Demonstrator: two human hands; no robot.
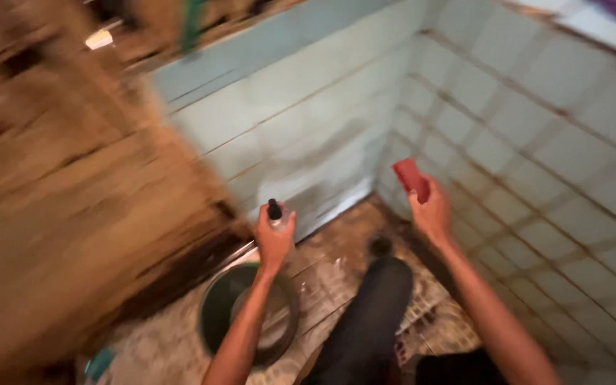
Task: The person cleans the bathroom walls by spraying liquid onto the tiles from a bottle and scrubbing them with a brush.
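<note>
The picture is motion-blurred. My left hand [274, 239] is raised and wraps a small clear bottle with a black top [274, 211]. My right hand [430, 214] is lifted near the corner of the pale tiled walls and holds a red rectangular sponge or pad [410, 175] by its lower end. Both arms reach forward from the bottom edge. My dark-trousered leg [372, 321] stretches out between them toward the corner.
A dark green bucket [217, 314] stands on the patterned tiled floor [336, 267] under my left arm. Pale blue-green tiled walls [536, 157] meet in a corner ahead. A brown wooden surface [58, 214] fills the left side.
</note>
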